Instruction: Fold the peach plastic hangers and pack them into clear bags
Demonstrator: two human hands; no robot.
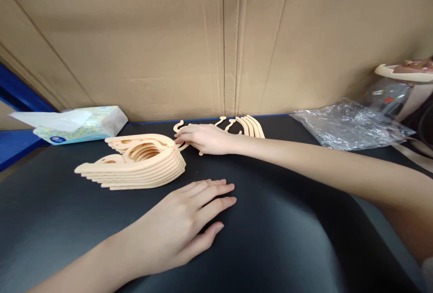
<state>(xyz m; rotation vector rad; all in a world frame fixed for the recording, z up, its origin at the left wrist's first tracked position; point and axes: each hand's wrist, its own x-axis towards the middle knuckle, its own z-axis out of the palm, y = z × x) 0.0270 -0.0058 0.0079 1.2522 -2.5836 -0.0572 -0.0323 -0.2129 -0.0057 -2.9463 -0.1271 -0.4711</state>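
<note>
A neat stack of cream plastic clothes hangers (152, 171) lies on the black tabletop, left of centre. My right hand (209, 139) reaches across to the hook end of the stack. Its fingers are curved together over a hanger's hook (178, 125), and the thumb and much of what lies beneath the palm are hidden. Beyond that hand, several more cream hangers (252, 127) lie near the cardboard. Closer to me, my left hand (189, 220) rests palm down on the table, its fingers stretched out and holding nothing.
A tissue pack (81, 126) with a tissue sticking out sits at the back left. Crumpled clear plastic (352, 126) lies at the back right, beside a bag strap (416, 157). Cardboard (169, 44) stands upright along the back of the black table (270, 239).
</note>
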